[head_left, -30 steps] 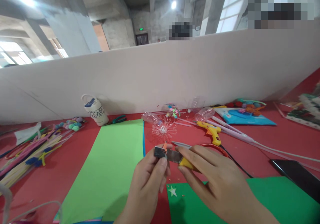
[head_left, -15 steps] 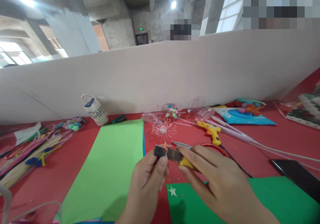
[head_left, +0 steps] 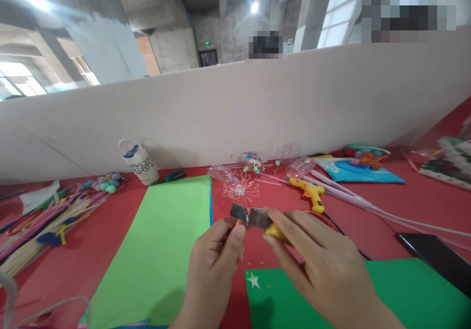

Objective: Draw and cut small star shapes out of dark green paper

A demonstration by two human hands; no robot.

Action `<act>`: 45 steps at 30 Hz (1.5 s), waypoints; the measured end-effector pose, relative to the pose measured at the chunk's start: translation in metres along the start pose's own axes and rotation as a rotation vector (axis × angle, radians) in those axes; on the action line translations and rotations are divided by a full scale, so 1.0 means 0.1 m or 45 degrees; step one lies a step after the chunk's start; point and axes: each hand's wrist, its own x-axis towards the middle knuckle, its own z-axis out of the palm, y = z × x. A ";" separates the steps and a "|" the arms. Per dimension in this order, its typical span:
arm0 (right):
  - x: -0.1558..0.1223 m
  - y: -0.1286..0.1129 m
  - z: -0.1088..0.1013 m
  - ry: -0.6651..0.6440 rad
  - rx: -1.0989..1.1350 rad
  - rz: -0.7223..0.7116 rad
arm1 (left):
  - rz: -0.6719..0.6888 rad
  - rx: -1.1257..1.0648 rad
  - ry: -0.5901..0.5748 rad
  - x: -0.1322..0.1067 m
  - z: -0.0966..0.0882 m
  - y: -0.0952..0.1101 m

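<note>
Between the thumb and fingers of my left hand [head_left: 217,258] is a small dark flat piece [head_left: 238,212] with orange bits at its lower edge. Its exact kind I cannot make out. My right hand [head_left: 320,260] is closed around the yellow handle of a utility knife [head_left: 276,233]. The knife's broad grey blade points left, its tip close beside the dark piece; whether they touch I cannot tell. Below the hands, a small star [head_left: 253,280] lies on a dark green sheet [head_left: 395,285], with orange crumbs near it.
A light green sheet [head_left: 162,250] lies left, a patterned tumbler [head_left: 142,164] and pliers [head_left: 174,175] behind it. Clear plastic flower [head_left: 240,190] sits mid-table. A yellow glue gun [head_left: 308,191] and black phone [head_left: 430,253] are right; pipe cleaners [head_left: 47,216] left. A white partition [head_left: 228,113] stands behind.
The dark piece has turned and risen slightly in my left hand, and its orange bit has shifted from above to below it. The knife stays close beside it.
</note>
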 end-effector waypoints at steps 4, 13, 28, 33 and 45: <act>-0.01 0.05 0.00 0.007 0.040 0.127 | -0.042 -0.071 -0.083 0.02 0.01 0.01; -0.01 0.00 -0.05 -0.175 0.206 0.023 | -0.022 -0.192 -0.094 0.02 -0.03 0.01; -0.02 0.02 -0.04 -0.182 0.182 0.022 | -0.049 -0.289 -0.122 -0.01 -0.02 -0.03; -0.02 0.01 -0.03 -0.178 0.123 -0.003 | -0.002 -0.225 -0.130 -0.01 -0.03 -0.03; -0.01 -0.01 -0.04 -0.128 0.099 -0.012 | 0.002 -0.121 -0.051 -0.01 0.00 -0.01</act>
